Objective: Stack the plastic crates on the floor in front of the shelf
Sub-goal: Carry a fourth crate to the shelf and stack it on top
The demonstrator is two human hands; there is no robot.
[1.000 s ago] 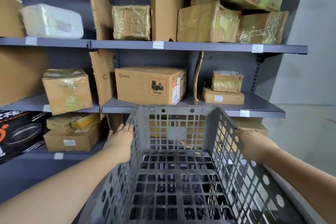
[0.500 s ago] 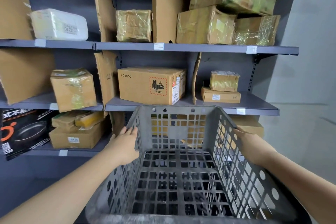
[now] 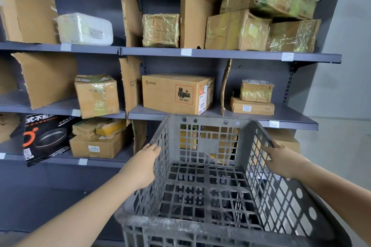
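Note:
A dark grey plastic crate (image 3: 202, 140) with lattice walls and floor fills the lower middle of the head view, empty and held up in front of the shelf (image 3: 230, 54). My left hand (image 3: 144, 166) presses flat against the outside of its left wall, fingers straight up to the rim. My right hand (image 3: 281, 158) lies against the outside of the right wall, fingertips at the rim. The crate is carried between both palms. What is under the crate is hidden.
Cardboard boxes fill the grey shelf: a PICO box (image 3: 176, 94) right behind the crate, taped boxes (image 3: 239, 30) above, a frying-pan box (image 3: 46, 138) at lower left. A pale wall (image 3: 345, 66) and bare floor (image 3: 337, 146) lie to the right.
The crate sits lower and nearer in the view, with its near rim now showing. Both hands keep their places on its side walls.

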